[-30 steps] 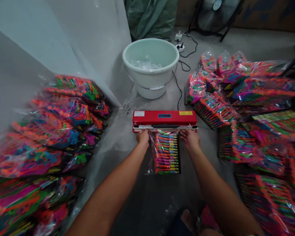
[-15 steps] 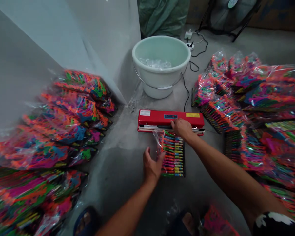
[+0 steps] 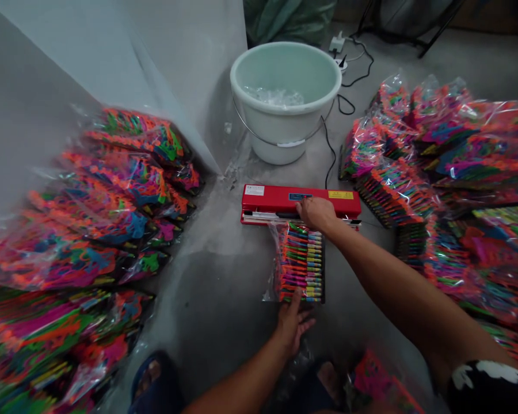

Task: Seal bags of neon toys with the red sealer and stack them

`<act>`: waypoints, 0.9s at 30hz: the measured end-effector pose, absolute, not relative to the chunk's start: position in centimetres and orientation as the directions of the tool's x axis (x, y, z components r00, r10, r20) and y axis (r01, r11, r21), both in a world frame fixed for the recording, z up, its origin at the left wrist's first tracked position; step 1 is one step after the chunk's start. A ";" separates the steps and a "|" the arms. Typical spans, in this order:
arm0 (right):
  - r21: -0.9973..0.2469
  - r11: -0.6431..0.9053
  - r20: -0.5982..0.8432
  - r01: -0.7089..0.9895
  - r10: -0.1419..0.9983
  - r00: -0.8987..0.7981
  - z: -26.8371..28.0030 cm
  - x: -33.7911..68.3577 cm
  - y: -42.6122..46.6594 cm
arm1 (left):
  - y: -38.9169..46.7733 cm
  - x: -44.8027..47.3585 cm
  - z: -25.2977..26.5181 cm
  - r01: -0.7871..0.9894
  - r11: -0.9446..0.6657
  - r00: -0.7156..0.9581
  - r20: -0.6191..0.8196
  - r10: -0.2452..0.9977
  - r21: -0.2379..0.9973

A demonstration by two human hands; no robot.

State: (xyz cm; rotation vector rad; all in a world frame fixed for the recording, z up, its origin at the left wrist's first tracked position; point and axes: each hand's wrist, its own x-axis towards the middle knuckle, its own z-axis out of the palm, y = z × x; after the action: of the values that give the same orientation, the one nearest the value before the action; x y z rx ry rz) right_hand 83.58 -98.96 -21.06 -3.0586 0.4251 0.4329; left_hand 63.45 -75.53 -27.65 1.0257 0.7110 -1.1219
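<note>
Packet [image 3: 301,265] lies on grey floor [image 3: 224,293], left hand [image 3: 290,325] spread, grip of right hand [image 3: 317,213] unclear

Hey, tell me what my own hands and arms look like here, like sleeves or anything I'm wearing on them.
Both your left hand and right hand are ungloved, with bare forearms. High on the right arm is a black sleeve with white patches. The left sleeve, if any, is out of view.

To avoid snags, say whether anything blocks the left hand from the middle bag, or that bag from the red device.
Nothing visible does. The left hand is at the near end of the middle bag, whose far end meets the red device. The right hand lies on the device, not between them.
</note>
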 end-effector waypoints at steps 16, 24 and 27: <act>0.008 -0.972 -0.476 -0.233 -0.209 0.854 -20.7 84.9 -98.4 | -76.7 63.5 -27.2 0.942 0.143 0.335 -0.893 -0.301 0.305; -0.010 -0.987 -0.538 -0.161 -0.131 0.833 -22.3 85.4 -98.9 | -76.6 63.9 -27.0 0.937 0.121 0.350 -0.893 -0.282 0.329; -0.013 -0.986 -0.533 -0.166 -0.134 0.836 -23.2 84.5 -98.6 | -76.4 64.0 -27.0 0.937 0.108 0.349 -0.891 -0.291 0.332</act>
State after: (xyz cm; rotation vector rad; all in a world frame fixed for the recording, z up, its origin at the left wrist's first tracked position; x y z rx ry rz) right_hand 84.54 -98.56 -23.22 -2.9531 0.2416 0.8501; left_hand 64.05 -76.43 -27.00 1.0896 0.7569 -1.0435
